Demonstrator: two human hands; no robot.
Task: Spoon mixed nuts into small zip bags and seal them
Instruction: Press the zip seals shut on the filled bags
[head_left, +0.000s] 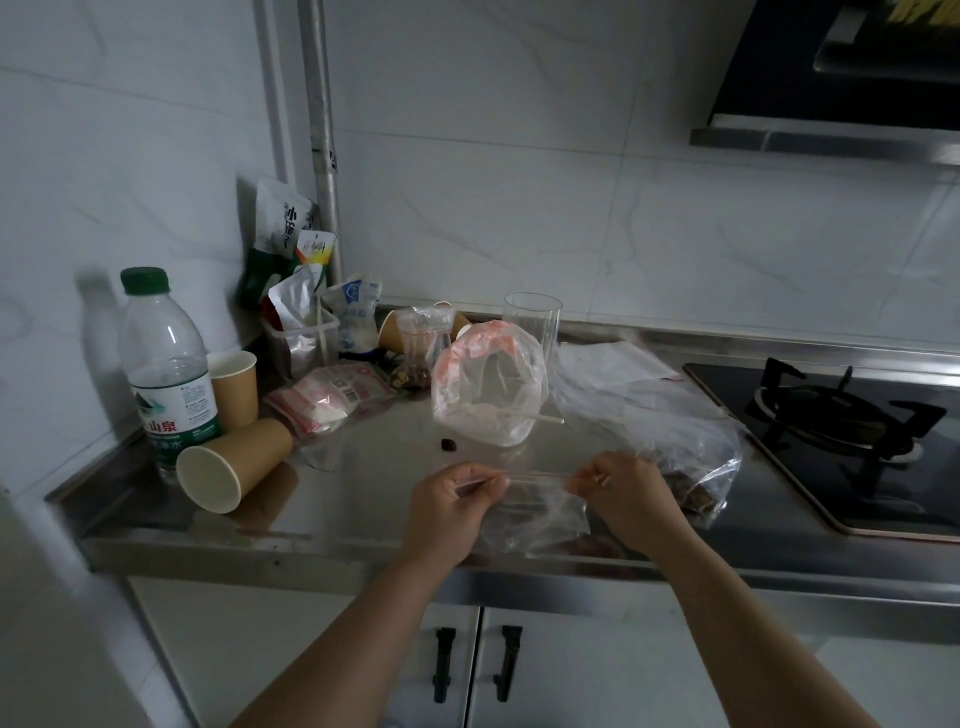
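Observation:
A small clear zip bag (535, 512) with a red seal strip hangs over the steel counter's front edge. My left hand (452, 506) pinches the strip's left end and my right hand (623, 493) pinches its right end, stretching it level. The bag's contents are hard to make out. A big clear bag of mixed nuts (691, 467) lies just right of my right hand. A larger open bag with a pink rim (488, 384) stands behind, a pale stick (548, 418) poking from it. One dark nut (448, 444) lies loose on the counter.
A water bottle (166, 364), an upright paper cup (236, 387) and a tipped paper cup (228, 462) crowd the left. Snack packets (332, 392), a filled small bag (421, 348) and a clear glass (532, 322) stand behind. A gas hob (841, 426) is at the right.

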